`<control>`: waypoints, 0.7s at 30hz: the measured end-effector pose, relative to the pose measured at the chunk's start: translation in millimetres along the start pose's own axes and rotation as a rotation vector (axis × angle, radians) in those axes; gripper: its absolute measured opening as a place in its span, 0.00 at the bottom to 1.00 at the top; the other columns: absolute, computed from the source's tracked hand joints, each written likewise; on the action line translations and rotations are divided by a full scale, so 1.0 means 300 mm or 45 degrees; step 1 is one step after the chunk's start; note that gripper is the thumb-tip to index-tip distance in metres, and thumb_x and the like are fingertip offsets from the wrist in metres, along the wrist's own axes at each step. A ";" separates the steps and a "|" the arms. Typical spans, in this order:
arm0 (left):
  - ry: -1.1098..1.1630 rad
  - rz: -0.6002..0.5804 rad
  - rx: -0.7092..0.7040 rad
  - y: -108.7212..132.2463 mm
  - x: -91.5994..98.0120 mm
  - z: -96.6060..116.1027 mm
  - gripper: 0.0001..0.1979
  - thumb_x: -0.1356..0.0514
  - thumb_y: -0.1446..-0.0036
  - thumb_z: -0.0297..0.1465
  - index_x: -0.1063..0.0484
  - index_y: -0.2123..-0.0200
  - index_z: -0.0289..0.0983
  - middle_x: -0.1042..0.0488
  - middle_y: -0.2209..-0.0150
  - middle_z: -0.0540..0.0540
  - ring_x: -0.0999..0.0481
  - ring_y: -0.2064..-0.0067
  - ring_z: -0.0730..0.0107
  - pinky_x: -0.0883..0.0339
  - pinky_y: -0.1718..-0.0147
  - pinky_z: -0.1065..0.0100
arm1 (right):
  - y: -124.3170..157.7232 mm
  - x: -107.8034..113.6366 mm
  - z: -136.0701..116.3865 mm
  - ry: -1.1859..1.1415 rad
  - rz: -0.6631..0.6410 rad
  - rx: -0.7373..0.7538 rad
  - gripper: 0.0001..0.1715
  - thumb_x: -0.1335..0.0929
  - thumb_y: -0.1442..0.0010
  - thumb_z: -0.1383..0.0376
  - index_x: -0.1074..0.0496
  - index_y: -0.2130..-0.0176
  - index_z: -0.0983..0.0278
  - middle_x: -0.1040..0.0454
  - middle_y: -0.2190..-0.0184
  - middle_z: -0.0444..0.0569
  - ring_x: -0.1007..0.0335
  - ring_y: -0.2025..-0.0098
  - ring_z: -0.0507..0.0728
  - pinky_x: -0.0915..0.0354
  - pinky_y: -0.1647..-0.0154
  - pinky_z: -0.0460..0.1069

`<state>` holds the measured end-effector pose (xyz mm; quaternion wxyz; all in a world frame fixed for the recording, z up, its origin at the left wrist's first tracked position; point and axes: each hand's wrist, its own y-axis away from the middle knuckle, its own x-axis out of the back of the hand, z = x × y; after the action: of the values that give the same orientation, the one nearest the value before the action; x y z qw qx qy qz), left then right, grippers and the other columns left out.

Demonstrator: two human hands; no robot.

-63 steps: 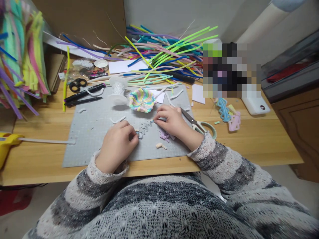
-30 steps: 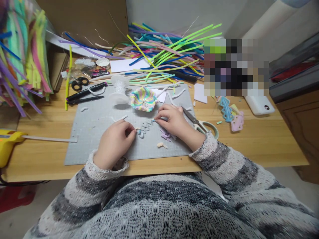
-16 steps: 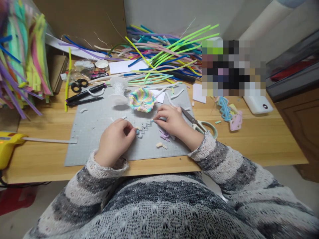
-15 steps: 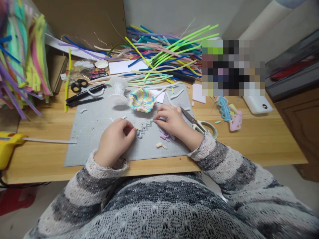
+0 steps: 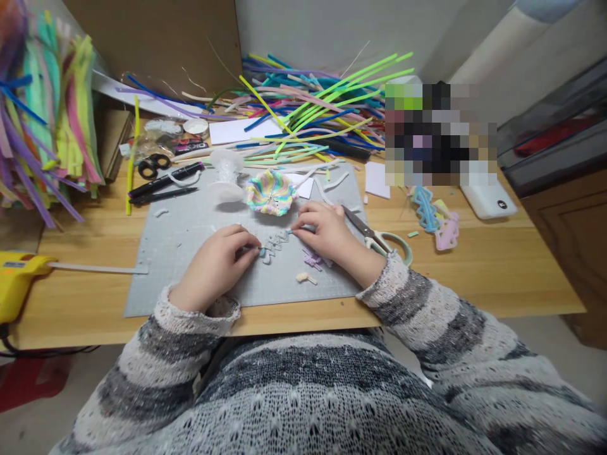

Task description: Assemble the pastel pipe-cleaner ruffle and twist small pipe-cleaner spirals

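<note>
Over a grey cutting mat (image 5: pixel 190 284), my two hands hold a thin, pale blue pipe cleaner (image 5: pixel 275 243) bent into a zigzag. My left hand (image 5: pixel 215 260) pinches its left end between thumb and forefinger. At the other end, the thumb and forefinger of my right hand (image 5: pixel 327 232) are closed on a small blue tip. Below my right hand lies a crumpled purple pipe cleaner (image 5: pixel 312 258), with a cream piece (image 5: pixel 303 277) nearer the mat's front edge. A ruffled pastel flower shape (image 5: pixel 272 193) sits just behind the zigzag.
Scissors (image 5: pixel 372 234) lie beside my right wrist. A spool of clear thread (image 5: pixel 226 175) and black markers (image 5: pixel 165 180) stand behind my left hand. Loose pipe cleaners (image 5: pixel 313 101) cover the back. A yellow glue gun (image 5: pixel 21 281) is at left, zigzag blue (image 5: pixel 425 208) and pink (image 5: pixel 447 231) pieces at right.
My left hand has shifted slightly left and flattened somewhat, its fingertips still at the zigzag's end. My right hand stays nearly where it was. The camera view has tilted a little.
</note>
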<state>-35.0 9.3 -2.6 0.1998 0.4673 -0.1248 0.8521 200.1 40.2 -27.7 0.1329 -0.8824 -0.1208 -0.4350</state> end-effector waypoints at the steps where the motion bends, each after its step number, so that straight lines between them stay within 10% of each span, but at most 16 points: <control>1: -0.014 0.005 0.010 0.000 0.003 0.001 0.07 0.44 0.39 0.30 0.26 0.64 0.36 0.27 0.63 0.45 0.28 0.60 0.64 0.34 0.59 0.63 | 0.000 0.000 0.000 -0.001 0.001 0.002 0.04 0.29 0.42 0.65 0.23 0.70 0.58 0.24 0.58 0.45 0.33 0.53 0.58 0.54 0.53 0.55; 21: -0.101 0.026 -0.054 -0.011 -0.017 0.009 0.07 0.45 0.39 0.28 0.26 0.64 0.36 0.27 0.63 0.45 0.28 0.60 0.63 0.35 0.60 0.62 | -0.001 -0.001 0.002 0.001 0.005 0.023 0.05 0.29 0.42 0.64 0.23 0.70 0.59 0.24 0.58 0.45 0.32 0.53 0.59 0.52 0.53 0.56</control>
<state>-29.0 10.1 -5.4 0.1958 0.4951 -0.1557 0.8320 200.1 40.7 -28.3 0.1417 -0.8813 -0.1228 -0.4337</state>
